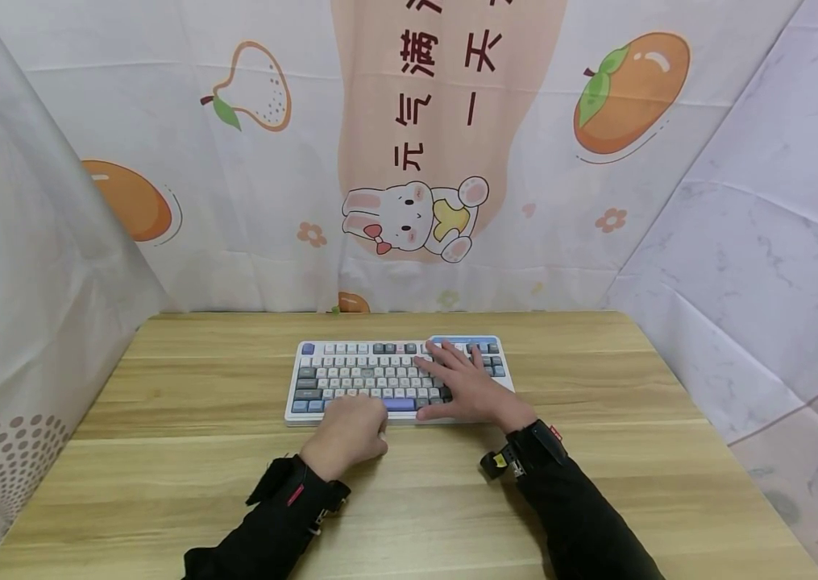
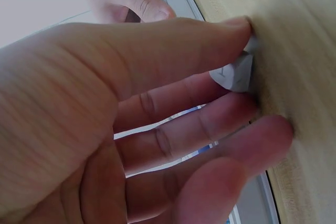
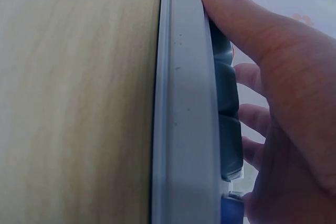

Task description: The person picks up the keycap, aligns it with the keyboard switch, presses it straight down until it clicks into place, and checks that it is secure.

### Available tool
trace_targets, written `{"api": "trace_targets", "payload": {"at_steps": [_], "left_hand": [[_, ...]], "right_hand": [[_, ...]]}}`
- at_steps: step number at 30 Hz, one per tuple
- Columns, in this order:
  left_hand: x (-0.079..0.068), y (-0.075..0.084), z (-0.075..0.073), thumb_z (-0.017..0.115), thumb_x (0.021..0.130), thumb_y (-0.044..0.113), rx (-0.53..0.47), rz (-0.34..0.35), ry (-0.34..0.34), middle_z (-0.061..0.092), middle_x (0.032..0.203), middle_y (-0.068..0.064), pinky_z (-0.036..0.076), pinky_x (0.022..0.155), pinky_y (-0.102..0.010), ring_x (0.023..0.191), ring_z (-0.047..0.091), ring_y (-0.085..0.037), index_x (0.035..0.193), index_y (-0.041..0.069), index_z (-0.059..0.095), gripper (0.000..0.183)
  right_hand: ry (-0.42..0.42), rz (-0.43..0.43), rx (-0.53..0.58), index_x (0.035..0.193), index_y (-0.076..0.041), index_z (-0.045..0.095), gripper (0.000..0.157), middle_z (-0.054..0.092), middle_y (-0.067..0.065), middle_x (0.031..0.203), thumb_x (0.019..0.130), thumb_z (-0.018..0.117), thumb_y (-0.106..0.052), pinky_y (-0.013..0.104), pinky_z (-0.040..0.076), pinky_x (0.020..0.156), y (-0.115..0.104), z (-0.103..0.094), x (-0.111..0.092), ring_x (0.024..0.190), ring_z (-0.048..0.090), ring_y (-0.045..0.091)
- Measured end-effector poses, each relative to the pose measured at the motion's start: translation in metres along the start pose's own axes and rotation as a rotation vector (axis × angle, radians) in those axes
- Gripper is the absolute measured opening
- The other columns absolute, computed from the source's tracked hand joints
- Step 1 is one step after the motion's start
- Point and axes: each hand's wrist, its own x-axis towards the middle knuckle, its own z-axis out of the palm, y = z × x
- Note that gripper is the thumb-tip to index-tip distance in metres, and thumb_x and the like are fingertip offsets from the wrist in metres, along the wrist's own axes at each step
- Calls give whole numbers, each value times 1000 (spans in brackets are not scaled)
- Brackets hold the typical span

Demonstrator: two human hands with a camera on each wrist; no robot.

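A compact keyboard point(image 1: 350, 372) with white, grey and blue keys and a purple space bar lies on the wooden table. My left hand point(image 1: 350, 431) is at its front edge. In the left wrist view, the left hand point(image 2: 131, 103) pinches a small whitish keycap point(image 2: 236, 74) between thumb and fingers, close to the tabletop. My right hand point(image 1: 462, 387) spreads over the keyboard's right part with fingers straight. Seen from the right wrist, that hand's thumb point(image 3: 231, 3) rests at the keyboard's front frame point(image 3: 194, 103), while the other fingers extend above the keys.
The wooden table point(image 1: 184, 451) reaches back to a hanging cloth point(image 1: 271, 201) printed with fruit and a rabbit. More cloth hangs along the left point(image 1: 31, 242) and right point(image 1: 764, 242) sides. Both wrists wear black straps over dark sleeves.
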Motion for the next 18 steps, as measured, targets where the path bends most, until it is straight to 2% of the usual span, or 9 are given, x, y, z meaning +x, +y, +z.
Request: {"api": "trace_targets", "payload": {"at_steps": [12,18], "left_hand": [[2,-2,4,72,70,11,2,36,1,22,51,8,18,45,-26,47,26,-9,51,19,39,39],[2,-3,2,72,71,13,-8,38,-20,29,50,9,22,45,-25,48,31,-8,52,20,47,33]], "right_hand": [[5,-9,0,149,-24,33,91,20,9,157,75,56,-71,67,5,104,-1,0,1,142,12,33],[6,-14,2,149,-23,32,90,20,9,157,76,55,-71,68,5,104,0,0,1,142,12,34]]}}
